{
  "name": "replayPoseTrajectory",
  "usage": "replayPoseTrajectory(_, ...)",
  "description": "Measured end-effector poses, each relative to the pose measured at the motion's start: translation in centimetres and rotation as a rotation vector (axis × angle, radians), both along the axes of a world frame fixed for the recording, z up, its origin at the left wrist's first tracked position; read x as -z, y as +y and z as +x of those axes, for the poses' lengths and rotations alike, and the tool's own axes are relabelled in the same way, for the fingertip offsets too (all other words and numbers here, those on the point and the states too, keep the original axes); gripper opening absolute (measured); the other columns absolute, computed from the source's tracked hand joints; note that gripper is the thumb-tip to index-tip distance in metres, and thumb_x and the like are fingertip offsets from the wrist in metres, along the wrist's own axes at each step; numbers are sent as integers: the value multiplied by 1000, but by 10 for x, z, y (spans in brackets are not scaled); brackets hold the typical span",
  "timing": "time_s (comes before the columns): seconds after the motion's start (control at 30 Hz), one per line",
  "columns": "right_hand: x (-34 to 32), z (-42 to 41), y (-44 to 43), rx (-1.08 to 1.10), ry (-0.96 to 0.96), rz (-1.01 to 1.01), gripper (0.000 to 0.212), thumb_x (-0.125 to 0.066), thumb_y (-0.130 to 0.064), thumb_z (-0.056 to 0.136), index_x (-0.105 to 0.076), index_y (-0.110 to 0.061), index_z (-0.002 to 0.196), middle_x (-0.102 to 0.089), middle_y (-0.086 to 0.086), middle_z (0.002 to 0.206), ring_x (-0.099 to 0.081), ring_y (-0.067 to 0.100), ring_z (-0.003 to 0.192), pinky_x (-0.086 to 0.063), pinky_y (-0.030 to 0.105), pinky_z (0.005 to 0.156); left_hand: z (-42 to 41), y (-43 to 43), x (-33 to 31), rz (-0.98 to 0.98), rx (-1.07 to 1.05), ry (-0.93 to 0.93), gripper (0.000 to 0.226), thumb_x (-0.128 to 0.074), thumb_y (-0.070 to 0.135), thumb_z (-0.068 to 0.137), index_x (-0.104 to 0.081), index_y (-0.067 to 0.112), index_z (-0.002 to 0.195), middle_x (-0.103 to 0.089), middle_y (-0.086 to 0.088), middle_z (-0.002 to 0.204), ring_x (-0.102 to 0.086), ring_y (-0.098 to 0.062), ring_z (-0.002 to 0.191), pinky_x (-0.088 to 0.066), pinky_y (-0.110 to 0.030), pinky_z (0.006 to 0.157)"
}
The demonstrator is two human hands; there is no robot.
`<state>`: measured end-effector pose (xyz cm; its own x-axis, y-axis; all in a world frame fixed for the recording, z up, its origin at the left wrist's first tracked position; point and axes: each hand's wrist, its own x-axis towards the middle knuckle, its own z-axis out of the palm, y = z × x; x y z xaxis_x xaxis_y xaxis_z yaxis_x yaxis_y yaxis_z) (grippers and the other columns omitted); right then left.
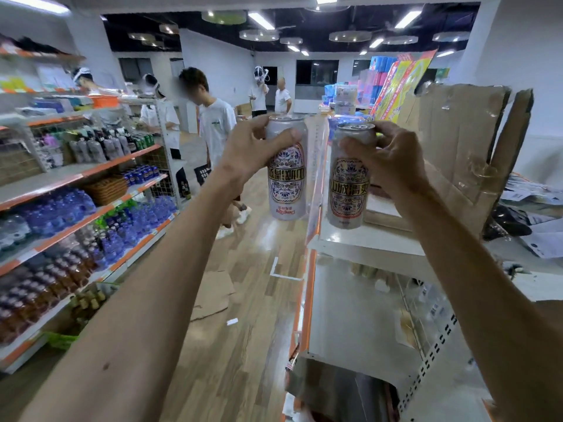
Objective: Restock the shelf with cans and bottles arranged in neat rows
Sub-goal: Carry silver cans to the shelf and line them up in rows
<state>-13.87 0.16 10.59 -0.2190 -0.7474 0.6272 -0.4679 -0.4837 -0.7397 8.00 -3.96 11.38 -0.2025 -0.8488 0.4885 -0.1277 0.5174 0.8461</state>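
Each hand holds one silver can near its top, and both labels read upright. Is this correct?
Not quite. In the head view, the left hand and the right hand each grip a silver can near its top, but only the right can reads upright; the label on the left can is upside down.

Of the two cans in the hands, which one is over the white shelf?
The right-hand can, in the right hand: its base is above the white shelf. The left-hand can, in the left hand, hangs over the wooden floor.

The white top shelf [368, 237] carries a torn cardboard box [457, 132] at the back, and a can [348, 184] near its front edge.
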Motion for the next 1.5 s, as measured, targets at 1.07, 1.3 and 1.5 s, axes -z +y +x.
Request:
replayPoseTrajectory(1.07, 214, 510, -145, -727, 119, 489, 47, -73, -58, 68, -70, -30, 106, -75, -13, 93, -70, 4, 89, -59, 41, 81, 484, 11, 213, 399, -748, -76, 32, -77, 31, 85, -71, 19, 114, -75, 5, 104, -71, -13, 96, -56, -21, 73)
replayPoseTrajectory(1.3, 219, 584, -235, -839, 171, 500, 36, -75, -46, 77, -69, -28, 108, -74, -10, 95, -70, 7, 88, -59, 42, 79, 550, -56, 205, 406, -871, -16, 31, -80, 33, 82, -73, 20, 110, -77, 4, 101, -73, -16, 94, -60, -40, 84)
replayPoseTrajectory(1.5, 222, 659, -284, -916, 146, 514, 37, -78, -42, 79, -66, -24, 110, -73, -7, 98, -70, 11, 89, -60, 38, 79, 615, -82, 203, 431, -945, -7, 49, -82, 48, 73, -72, 23, 114, -76, 6, 105, -73, -15, 97, -60, -43, 87)
